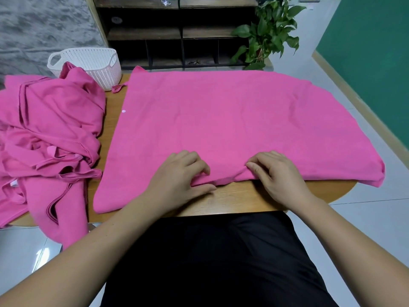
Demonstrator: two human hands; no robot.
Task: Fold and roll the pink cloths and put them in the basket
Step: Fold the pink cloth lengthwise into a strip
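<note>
Presently we record a large flat pink cloth (232, 120) spread over the round-cornered wooden table (234, 199), reaching from under both hands to the far edge and hanging off the side to the right of the right hand. The left hand (180, 175) and the right hand (280, 173) sit close together on the cloth's near hem. Each has its fingers curled on top and pinches a raised fold of that hem, with the left thumb lying along the bare wood just below the fold.

Well to the left of the left hand lies a crumpled heap of pink cloths (51, 134), part of it draping off the table. Beyond that heap, far forward and left of the hands, stands a white perforated plastic basket (88, 60) with handles. The heap touches its front. We see only its lattice inner wall, and its floor is hidden, so we cannot tell its contents.
</note>
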